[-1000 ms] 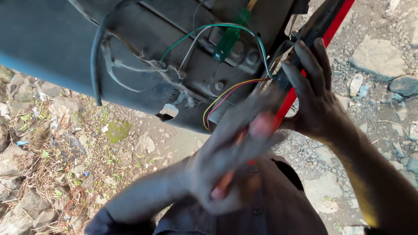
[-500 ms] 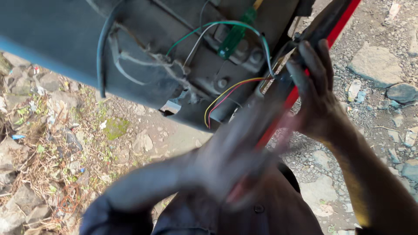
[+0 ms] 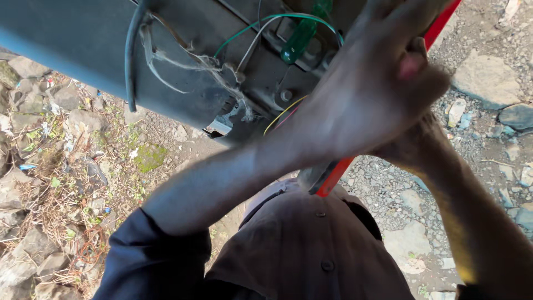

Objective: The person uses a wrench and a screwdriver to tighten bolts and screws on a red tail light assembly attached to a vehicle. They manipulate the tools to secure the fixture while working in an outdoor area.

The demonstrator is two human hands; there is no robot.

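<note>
Left hand [image 3: 369,89] raised across the body, fingers curled, blurred; right hand [image 3: 413,147] mostly hidden behind it.

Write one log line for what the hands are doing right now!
left hand: on red tool | right hand: mostly hidden behind left | above: dark panel, green wire

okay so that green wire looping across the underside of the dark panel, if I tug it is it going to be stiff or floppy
Probably floppy: the green wire is thin and hangs in a loose arc across the dark panel, so it should bend easily. It looks light. Its ends run behind the left hand and the green-handled screwdriver, so whether it is anchored cannot be told; a tug may snag.
</note>
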